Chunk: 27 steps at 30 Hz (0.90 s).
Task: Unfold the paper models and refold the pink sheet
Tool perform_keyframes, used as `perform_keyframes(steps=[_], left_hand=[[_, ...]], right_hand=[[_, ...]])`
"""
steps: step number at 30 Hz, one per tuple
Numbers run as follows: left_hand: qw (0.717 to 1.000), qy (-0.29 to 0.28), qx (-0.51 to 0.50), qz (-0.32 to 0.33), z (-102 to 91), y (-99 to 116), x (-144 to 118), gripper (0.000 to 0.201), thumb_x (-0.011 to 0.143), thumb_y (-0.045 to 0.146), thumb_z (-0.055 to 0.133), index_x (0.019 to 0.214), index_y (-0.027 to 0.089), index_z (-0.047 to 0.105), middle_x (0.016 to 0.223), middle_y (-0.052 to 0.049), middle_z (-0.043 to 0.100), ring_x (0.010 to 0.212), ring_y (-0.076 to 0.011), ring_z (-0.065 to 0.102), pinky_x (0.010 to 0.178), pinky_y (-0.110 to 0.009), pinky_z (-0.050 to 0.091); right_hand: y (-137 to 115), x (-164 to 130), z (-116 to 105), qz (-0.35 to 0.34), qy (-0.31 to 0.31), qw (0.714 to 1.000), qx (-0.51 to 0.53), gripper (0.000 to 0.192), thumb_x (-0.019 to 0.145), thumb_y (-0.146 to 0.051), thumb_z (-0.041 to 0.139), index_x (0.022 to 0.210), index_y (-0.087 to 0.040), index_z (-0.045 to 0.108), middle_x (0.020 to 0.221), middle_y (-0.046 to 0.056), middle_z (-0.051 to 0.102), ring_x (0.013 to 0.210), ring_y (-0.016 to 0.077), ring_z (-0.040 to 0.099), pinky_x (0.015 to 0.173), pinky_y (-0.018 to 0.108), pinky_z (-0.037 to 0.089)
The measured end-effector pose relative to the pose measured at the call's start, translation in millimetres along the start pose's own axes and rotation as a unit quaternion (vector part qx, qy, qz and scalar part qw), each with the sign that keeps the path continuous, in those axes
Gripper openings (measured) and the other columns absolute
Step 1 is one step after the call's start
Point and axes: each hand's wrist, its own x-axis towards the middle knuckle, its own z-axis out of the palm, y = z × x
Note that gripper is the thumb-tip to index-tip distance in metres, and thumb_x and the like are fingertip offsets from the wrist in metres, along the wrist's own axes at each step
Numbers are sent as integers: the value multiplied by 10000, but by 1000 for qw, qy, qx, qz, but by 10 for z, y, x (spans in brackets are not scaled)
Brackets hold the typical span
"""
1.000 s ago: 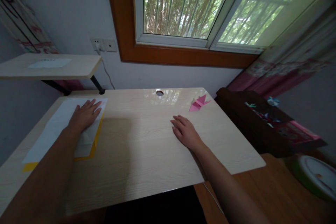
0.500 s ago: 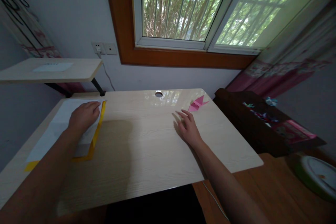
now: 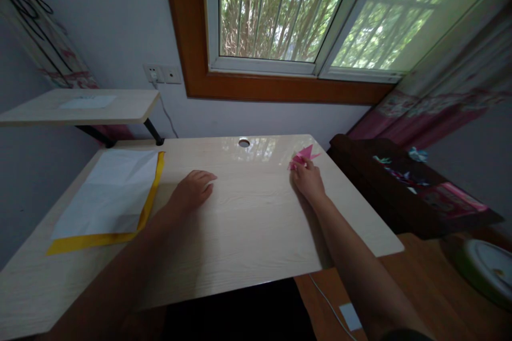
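At the desk's far right corner lies a folded pink paper crane [image 3: 304,153], its pointed tips showing past my fingers. My right hand [image 3: 308,177] is closed on the crane's near side, thumb and fingers pinching the paper. Over the middle left of the desk [image 3: 240,229], my left hand [image 3: 193,189] is empty, thumb and fingers apart. White paper [image 3: 108,192] with fold creases lies to its left, on top of a yellow sheet [image 3: 92,242] whose edges stick out at the right and front.
A raised shelf [image 3: 132,109] with a paper slip [image 3: 88,102] stands at the back left. The desk has a round cable hole [image 3: 244,143] near the wall. Beyond its right edge is a dark wooden cabinet [image 3: 360,181] with small items on it.
My left hand has moved right, off the white paper and over the bare desk. My right hand has reached forward and right and taken hold of the pink crane.
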Motion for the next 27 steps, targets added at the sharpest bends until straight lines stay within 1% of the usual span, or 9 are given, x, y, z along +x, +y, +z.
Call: perform_keyframes(steps=[5, 11, 15, 17, 18, 20, 22, 25, 27], left_hand=[[999, 4, -35, 12, 186, 140, 114, 251, 935, 184, 540, 1132, 174, 696, 1133, -97, 735, 1087, -255, 650, 1029, -452, 489], [996, 18, -82, 28, 276, 343, 169, 226, 931, 152, 550, 1097, 180, 701, 1103, -94, 742, 1059, -244, 667, 998, -445, 501], [993, 30, -115, 16, 334, 368, 120, 239, 915, 130, 557, 1097, 186, 702, 1111, -89, 740, 1055, -242, 664, 988, -455, 506], [991, 37, -129, 0, 362, 324, 77, 256, 915, 124, 546, 1106, 198, 700, 1119, -81, 737, 1060, -238, 660, 999, -463, 503], [990, 42, -136, -9, 373, 291, 56, 265, 915, 122, 539, 1112, 202, 699, 1122, -78, 735, 1064, -236, 657, 1006, -467, 501], [987, 57, -149, -29, 387, 217, 21, 284, 912, 118, 528, 1126, 204, 695, 1127, -75, 729, 1075, -233, 650, 1018, -468, 497], [981, 77, -167, -56, 392, 151, 0, 301, 913, 130, 525, 1155, 206, 686, 1143, -76, 715, 1082, -226, 645, 1003, -451, 509], [971, 97, -204, -83, 390, 98, -7, 347, 935, 207, 540, 1265, 228, 643, 1254, -88, 662, 1135, -222, 627, 935, -404, 550], [969, 101, -215, -72, 384, 99, -8, 417, 936, 283, 582, 1350, 245, 593, 1346, -96, 619, 1223, -238, 590, 977, -419, 536]], right_hand=[[14, -10, 77, 16, 13, 1000, -13, 432, 912, -236, 499, 1305, -177, 666, 1420, 146, 567, 1185, 334, 544, 1009, 477, 460], [26, -17, 97, -24, 27, 999, 27, 460, 928, -225, 484, 1360, -150, 621, 1377, 159, 597, 1181, 320, 558, 1043, 487, 454], [-103, -33, 37, -71, 26, 990, 122, 416, 950, -264, 482, 1316, -172, 655, 1384, 143, 600, 1205, 299, 565, 1071, 476, 443], [-262, -44, -26, -93, 13, 974, 208, 385, 958, -298, 495, 1277, -194, 683, 1368, 125, 619, 1222, 285, 565, 1090, 471, 428], [-366, -49, -64, -89, 7, 962, 256, 370, 960, -313, 504, 1259, -211, 696, 1358, 114, 629, 1234, 277, 562, 1102, 469, 416], [-607, -62, -145, -52, -16, 927, 372, 329, 953, -338, 536, 1202, -243, 729, 1320, 94, 657, 1232, 257, 574, 1106, 449, 411], [-871, -80, -215, 6, -66, 864, 499, 282, 921, -346, 593, 1130, -256, 760, 1286, 77, 680, 1230, 249, 584, 1087, 427, 420], [-1247, -120, -260, 113, -177, 733, 647, 278, 880, -360, 649, 1114, -264, 765, 1272, 63, 698, 1129, 238, 634, 914, 365, 503], [-1450, -150, -239, 155, -219, 647, 713, 278, 858, -377, 693, 1089, -243, 769, 1233, 78, 714, 1055, 227, 661, 815, 317, 521]])
